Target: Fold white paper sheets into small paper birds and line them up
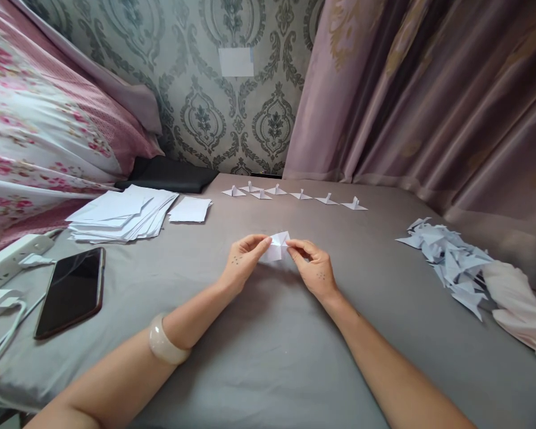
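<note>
A small white sheet of paper with crease lines is held up in the air above the grey cloth, between my two hands. My left hand pinches its left edge between thumb and fingers. On the opposite side, my right hand pinches the right edge near the upper corner. Part of the paper behind my left thumb is hidden. Beyond it, several folded paper figures with upright middles stand in a loose row at the far side of the surface.
To the left lie a large stack of white paper, a smaller stack of squares, a phone and a power strip with cables. A heap of folded paper pieces lies at the right, beside a pale cloth.
</note>
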### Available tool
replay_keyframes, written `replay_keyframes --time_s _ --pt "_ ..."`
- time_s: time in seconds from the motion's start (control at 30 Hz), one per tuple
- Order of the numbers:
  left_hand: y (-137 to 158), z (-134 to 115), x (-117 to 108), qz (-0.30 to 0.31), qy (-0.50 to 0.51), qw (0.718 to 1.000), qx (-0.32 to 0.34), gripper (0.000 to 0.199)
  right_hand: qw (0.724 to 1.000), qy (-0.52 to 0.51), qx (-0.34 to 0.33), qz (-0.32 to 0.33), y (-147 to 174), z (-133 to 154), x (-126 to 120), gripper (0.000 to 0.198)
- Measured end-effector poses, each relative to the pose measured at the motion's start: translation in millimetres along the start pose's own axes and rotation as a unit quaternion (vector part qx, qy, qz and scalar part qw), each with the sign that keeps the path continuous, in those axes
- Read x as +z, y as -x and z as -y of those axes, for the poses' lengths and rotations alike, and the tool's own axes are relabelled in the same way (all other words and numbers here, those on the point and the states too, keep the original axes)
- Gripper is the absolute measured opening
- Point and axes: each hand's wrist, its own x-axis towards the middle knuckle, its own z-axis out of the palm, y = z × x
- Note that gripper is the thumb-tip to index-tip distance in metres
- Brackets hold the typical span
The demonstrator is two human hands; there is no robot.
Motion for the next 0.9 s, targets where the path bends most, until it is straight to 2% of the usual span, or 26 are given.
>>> replay_keyframes --time_s 0.17,0.33,0.43,0.63,0.73,0.8,0.9 --pt "0 4 -6 0.061 -0.038 0.997 0.012 0.033 1.0 -0.013 -0.002 0.001 0 0 -1 0.018" --pt "-3 9 -8 0.064 -0.018 0.998 0.014 0.029 0.999 -0.038 0.028 0.013 0 2 0 0.019" --pt "-4 10 -9 0.072 -0.026 0.997 0.028 0.026 0.999 -0.045 0.022 0.016 0 4 0 0.016" --pt "-3 5 -10 0.06 -0.155 0.981 0.101 0.018 0.999 -0.027 -0.011 0.029 0 8 -1 0.01" --pt "-2 1 -10 0.063 -0.177 0.972 0.143 0.015 0.999 -0.026 -0.014 0.039 0 9 -3 0.012" --pt "-1 -1 -10 0.084 -0.139 0.979 0.125 0.015 0.996 -0.058 0.008 0.066 1 10 -3 0.014" --pt "0 0 -8 0.124 -0.025 0.992 0.026 0.02 0.983 -0.127 0.07 0.111 2 11 -3 0.016"
